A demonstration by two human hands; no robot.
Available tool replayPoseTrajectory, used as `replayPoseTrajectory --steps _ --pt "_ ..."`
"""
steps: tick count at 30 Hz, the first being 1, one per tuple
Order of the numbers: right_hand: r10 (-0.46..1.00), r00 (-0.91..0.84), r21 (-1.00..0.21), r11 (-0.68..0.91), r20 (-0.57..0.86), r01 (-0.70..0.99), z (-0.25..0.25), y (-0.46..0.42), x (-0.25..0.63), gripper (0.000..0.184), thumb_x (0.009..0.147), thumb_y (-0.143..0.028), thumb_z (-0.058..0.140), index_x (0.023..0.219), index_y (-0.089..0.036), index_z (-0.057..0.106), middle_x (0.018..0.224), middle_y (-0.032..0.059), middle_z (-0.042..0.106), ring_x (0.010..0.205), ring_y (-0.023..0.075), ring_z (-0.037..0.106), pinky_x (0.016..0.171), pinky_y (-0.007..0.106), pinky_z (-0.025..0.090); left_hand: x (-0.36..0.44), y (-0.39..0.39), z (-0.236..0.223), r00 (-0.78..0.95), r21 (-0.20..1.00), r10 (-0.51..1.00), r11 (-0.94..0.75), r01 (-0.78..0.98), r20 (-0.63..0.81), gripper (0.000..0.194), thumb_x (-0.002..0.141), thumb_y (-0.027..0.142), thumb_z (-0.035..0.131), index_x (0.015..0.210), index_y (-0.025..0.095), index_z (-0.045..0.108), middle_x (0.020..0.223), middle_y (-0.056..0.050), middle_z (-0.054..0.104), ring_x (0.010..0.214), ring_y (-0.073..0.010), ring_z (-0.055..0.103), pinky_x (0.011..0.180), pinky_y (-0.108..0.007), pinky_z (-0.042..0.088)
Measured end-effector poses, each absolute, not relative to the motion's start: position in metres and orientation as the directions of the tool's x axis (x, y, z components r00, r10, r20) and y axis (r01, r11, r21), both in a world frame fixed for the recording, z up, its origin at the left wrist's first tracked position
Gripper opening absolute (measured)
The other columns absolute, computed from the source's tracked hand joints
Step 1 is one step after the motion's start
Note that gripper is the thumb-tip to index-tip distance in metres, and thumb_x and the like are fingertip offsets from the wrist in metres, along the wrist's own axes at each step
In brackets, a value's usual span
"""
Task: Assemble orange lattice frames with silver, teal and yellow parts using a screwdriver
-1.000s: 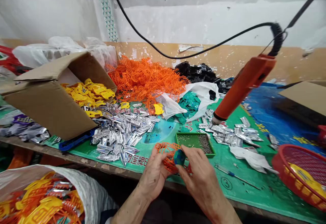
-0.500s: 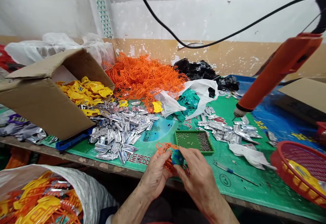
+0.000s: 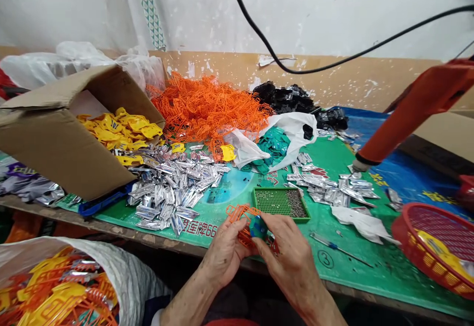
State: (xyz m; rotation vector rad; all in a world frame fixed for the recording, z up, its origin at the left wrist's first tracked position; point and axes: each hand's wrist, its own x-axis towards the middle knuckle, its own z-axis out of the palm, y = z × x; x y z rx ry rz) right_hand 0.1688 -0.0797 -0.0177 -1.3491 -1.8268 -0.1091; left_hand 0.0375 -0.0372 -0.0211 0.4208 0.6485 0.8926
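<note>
In my head view, the orange frame (image 3: 240,213) is just to the near left of the green tray (image 3: 268,200), its length seeming to slope from far left to near right. My left hand (image 3: 222,257) grasps it between thumb and fingers. My right hand (image 3: 296,254), nearer the tray, pinches the teal piece (image 3: 258,226) against the frame's right side; I cannot tell how they join.
</note>
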Motion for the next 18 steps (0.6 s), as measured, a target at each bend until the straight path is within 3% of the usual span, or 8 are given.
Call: replayPoseTrajectory --steps 12,18 --pt "0.772 -0.037 -0.424 0.388 0.635 0.818 -0.0164 -0.0785 0.1672 0.029 0.086 -0.017 0.06 0.114 -0.017 0.057 0.097 0.0085 0.071 0.086 0.0224 0.06 0.071 0.038 0.054 0.0377 -0.0373 -0.0221 0.453 0.59 0.816 0.575 -0.567 -0.359 0.032 0.075 0.025 0.073 0.105 0.017 0.067 0.09 -0.005 0.07 0.071 -0.0153 0.062 0.062 -0.031 0.056" --pt "0.735 -0.05 -0.325 0.358 0.677 0.875 -0.0186 -0.0816 0.1624 0.036 0.088 -0.018 0.057 0.123 -0.016 0.053 0.103 0.0101 0.071 0.089 0.0234 0.06 0.075 0.039 0.05 0.0378 -0.0363 -0.0258 0.449 0.588 0.822 0.567 -0.577 -0.351 0.026 0.076 0.024 0.071 0.1 0.016 0.068 0.091 -0.005 0.071 0.071 -0.0144 0.062 0.063 -0.027 0.054"
